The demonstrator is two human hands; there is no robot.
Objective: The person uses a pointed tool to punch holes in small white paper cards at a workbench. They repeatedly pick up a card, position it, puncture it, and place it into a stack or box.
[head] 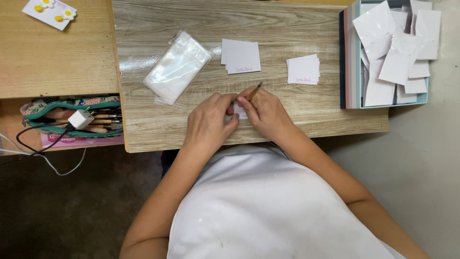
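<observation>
While my left hand [209, 121] pinches a small white card [239, 111] on the wooden table [287, 110], my right hand [266, 113] grips a thin wooden stick [254, 90] against it

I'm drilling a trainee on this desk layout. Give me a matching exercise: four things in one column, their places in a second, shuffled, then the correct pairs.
Things:
1. stack of clear bags
2. box of white packets
3. flower earring card
4. small white card

Places:
A. far left corner, on the lighter table
B. between the left hand and right hand
C. right edge of the table
D. left of the two card stacks

Pairs: 1-D, 2-C, 3-A, 4-B
</observation>
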